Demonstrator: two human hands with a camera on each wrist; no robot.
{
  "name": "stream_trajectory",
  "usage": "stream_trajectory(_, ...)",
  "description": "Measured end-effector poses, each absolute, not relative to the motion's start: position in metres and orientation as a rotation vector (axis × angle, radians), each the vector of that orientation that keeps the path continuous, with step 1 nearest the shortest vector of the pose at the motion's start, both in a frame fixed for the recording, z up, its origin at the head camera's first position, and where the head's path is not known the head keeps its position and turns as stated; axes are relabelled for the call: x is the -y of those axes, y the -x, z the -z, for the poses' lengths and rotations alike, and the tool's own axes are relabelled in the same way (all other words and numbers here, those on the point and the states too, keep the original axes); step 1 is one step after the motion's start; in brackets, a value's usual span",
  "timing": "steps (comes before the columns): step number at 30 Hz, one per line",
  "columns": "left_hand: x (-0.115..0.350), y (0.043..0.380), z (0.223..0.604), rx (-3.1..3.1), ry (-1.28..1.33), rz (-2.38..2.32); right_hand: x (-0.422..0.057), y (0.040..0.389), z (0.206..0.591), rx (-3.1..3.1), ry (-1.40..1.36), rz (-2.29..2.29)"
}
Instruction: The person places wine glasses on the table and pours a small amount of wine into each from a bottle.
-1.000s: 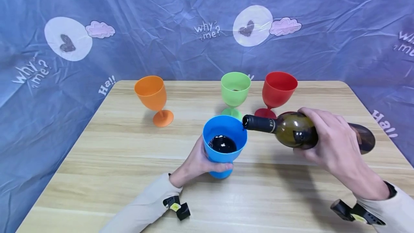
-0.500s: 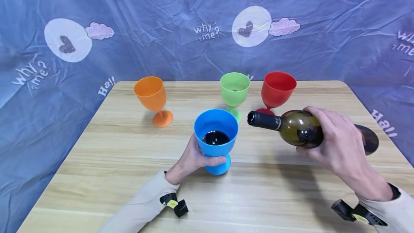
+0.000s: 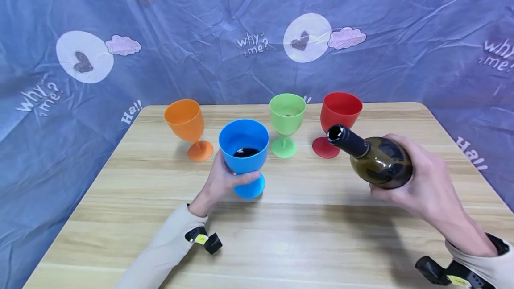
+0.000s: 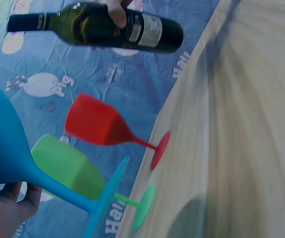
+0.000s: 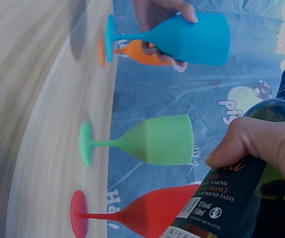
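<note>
My left hand grips the blue goblet around the lower bowl, thumb across its front. Dark liquid shows inside the bowl, and in the left wrist view the goblet's foot is raised off the table. My right hand holds a dark green wine bottle around its body, the neck tilted up and pointing left. Its open mouth is apart from the blue goblet, in front of the red goblet in the head view. In the right wrist view the bottle's printed label shows beneath the thumb.
At the back of the wooden table stand an orange goblet on the left and a green goblet in the middle, a little dark liquid inside the green one. A blue printed cloth hangs behind the table.
The blue goblet has moved left and back, away from the bottle mouth, in my left hand. The bottle has tipped more upright and its mouth has shifted right.
</note>
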State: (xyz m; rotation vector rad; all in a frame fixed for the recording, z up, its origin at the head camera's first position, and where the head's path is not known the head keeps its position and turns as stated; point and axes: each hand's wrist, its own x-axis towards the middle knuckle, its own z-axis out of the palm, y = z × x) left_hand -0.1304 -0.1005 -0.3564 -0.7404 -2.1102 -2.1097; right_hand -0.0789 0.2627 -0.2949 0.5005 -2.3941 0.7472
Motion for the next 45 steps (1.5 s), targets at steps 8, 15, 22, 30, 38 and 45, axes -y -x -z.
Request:
stream_trajectory(8,0.109,0.144,0.354,2.181,0.637,2.075,-0.266,0.073,0.298,2.392,-0.411,-0.840)
stream_trajectory(15,0.112,0.154,0.354,2.234,0.566,2.034,-0.269,0.067,0.298,2.404,-0.302,-0.958)
stream_trajectory(22,0.114,0.166,0.357,2.234,0.561,1.992,-0.271,0.060,0.298,2.430,-0.181,-1.008)
stream_trajectory(30,0.115,0.177,0.357,2.293,0.433,1.983,-0.272,0.058,0.300,2.427,-0.132,-1.063)
stream_trajectory(38,0.120,0.192,0.362,2.284,0.274,2.072,-0.273,0.057,0.300,2.413,-0.119,-1.120)
stream_trajectory(45,0.121,0.203,0.367,2.226,0.264,2.169,-0.273,0.058,0.300,2.392,-0.132,-1.126)
